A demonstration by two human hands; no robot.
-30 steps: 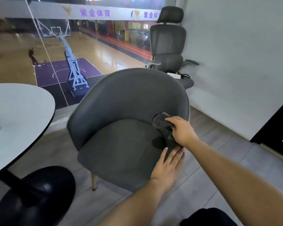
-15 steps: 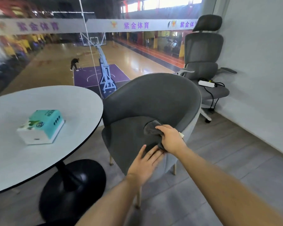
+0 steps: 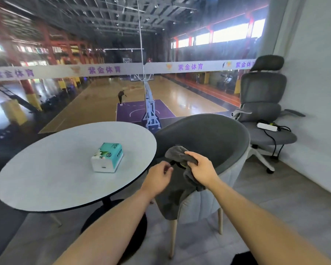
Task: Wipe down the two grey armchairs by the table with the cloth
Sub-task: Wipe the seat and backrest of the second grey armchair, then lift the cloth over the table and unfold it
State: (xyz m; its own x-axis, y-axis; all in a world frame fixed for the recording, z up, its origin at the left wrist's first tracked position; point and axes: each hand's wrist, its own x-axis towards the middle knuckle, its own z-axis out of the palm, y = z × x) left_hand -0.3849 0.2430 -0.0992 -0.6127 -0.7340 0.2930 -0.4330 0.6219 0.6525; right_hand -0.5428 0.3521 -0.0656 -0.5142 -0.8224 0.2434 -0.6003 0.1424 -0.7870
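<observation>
A grey armchair [image 3: 208, 134] with pale wooden legs stands at the right side of the round white table [image 3: 52, 169]. My right hand [image 3: 201, 169] grips a dark grey cloth [image 3: 177, 153], bunched and lifted above the chair's seat, with part of it hanging below my wrist. Just left of the cloth, my left hand [image 3: 158, 177] hovers with its fingers curled, holding nothing. A dark edge at the far left may be a second armchair; it is mostly out of view.
A teal and white tissue pack [image 3: 107, 159] lies on the table. The table's black pedestal base [image 3: 115, 222] stands on the grey floor. A grey office chair [image 3: 264, 111] carrying a white power strip [image 3: 267, 126] is by the white wall at right. A glass wall lies beyond.
The view has risen and turned left, bringing the table into view. My right hand lifted the cloth off the seat. My left hand left the seat edge and curled beside the cloth.
</observation>
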